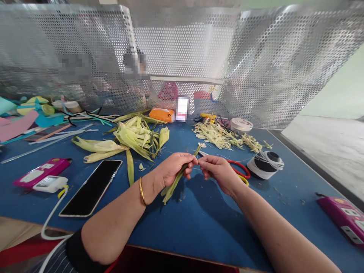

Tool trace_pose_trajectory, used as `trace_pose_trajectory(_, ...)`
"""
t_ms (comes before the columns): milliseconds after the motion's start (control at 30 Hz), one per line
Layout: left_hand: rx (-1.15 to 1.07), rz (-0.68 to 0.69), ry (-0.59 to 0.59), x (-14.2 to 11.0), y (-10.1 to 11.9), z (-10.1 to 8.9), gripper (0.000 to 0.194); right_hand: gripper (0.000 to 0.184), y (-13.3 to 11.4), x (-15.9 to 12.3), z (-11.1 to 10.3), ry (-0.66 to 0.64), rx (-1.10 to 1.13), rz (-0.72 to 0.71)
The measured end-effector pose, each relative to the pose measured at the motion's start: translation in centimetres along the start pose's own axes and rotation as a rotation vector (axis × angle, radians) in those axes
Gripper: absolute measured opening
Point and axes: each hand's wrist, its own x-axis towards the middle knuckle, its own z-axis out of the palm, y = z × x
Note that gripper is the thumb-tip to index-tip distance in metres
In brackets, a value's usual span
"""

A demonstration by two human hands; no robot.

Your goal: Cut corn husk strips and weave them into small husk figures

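Note:
My left hand [179, 167] is closed around a folded green corn husk strip [173, 187], its narrow tip sticking up past the thumb and its loose ends hanging below. Close beside it, my right hand [214, 168] pinches thumb and forefinger together near the husk; whatever lies between them is too small to make out. Scissors [240, 168] with red and yellow handles lie partly hidden behind the right hand. To their right sits a spool of white thread [264, 165], and a thin pale strand runs across the table behind my hands.
Corn husks [133, 136] are heaped at centre left, shredded husk bits [216, 135] at back right. A phone [92, 187] and purple devices [47, 172] lie on the blue table [199, 235]. An orange packet [162, 115] and a lit screen [182, 109] stand before the perforated metal partition [184, 45].

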Motion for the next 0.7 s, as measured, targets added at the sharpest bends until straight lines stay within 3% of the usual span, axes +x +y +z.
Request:
trace_pose_trajectory(200, -0.015, 0.006, 0.029, -0.03, -0.07, 0.14, 0.019, 0.031, 0.0, 0.08, -0.17, 0.034, -0.104, -0.094)
trace_pose_trajectory(433, -0.037, 0.095, 0.156, 0.26, -0.44, 0.4, 0.019, 0.028, -0.05, -0.03, -0.2, 0.233, -0.368, -0.292)
trace_pose_trajectory(567, 0.108, 0.128, 0.181, 0.09, -0.45, 0.65, 0.018, 0.022, -0.1, -0.14, -0.4, 0.303, -0.471, -0.377)
trace_pose_trajectory(700, 0.364, 0.165, 0.179, -0.29, -0.19, 0.78, 0.02, 0.018, -0.4, -0.68, -0.4, 0.368, -0.667, -0.553)
